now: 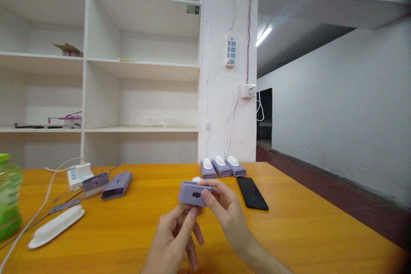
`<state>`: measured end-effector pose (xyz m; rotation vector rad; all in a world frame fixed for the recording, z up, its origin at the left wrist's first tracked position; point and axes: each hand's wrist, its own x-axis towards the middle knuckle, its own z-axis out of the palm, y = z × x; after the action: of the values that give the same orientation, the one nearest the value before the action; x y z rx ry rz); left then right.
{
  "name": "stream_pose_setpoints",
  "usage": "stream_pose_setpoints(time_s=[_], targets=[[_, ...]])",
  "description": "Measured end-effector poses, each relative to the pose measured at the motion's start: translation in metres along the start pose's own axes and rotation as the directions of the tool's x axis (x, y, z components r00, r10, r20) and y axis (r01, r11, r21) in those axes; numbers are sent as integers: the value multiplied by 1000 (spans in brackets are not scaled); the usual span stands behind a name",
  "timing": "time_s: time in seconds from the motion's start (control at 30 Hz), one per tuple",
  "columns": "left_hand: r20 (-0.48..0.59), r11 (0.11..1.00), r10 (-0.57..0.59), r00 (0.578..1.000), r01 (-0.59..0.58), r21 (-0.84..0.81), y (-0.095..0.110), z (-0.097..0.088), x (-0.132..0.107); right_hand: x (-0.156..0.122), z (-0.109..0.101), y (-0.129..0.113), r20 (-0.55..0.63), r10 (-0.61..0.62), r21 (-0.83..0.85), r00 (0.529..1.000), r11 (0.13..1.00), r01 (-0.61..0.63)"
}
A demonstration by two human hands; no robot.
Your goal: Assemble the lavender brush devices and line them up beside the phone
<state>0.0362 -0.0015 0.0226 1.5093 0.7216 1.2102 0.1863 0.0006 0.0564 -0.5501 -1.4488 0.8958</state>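
A light purple plastic housing (pixel 188 193) with a dark oval hole in its front is held above the table. My right hand (pixel 226 212) grips its right end, thumb on the front and fingers over the top. A small white piece (pixel 196 179) shows at the housing's top edge. Just beneath the housing is my left hand (pixel 178 233), its thumb and index finger pinched together close to the lower edge. What lies between those fingertips is hidden. A thin dark strand, perhaps wire, shows faintly below the left fingers. To the right lies a black phone (pixel 252 193).
Several purple housings with white tops, one a housing (pixel 221 167), stand at the table's back edge. Leftward are an open purple sleeve (pixel 118 185), a purple part (pixel 95 184), a white oblong shell (pixel 57 225), a power strip (pixel 78 175), a cable and a green-capped bottle (pixel 9 205).
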Motion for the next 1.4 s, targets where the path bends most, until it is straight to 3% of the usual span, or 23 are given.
stream_pose_setpoints(time_s=[0.83,1.4], targets=[[-25,999,13,1000,-14,-32,11,0,-3,-4,3,2,47,-2,17,999,1000,1],[-61,1000,-3,998,4,3,15,-3,0,-5,6,4,44,77,24,996,997,-78]])
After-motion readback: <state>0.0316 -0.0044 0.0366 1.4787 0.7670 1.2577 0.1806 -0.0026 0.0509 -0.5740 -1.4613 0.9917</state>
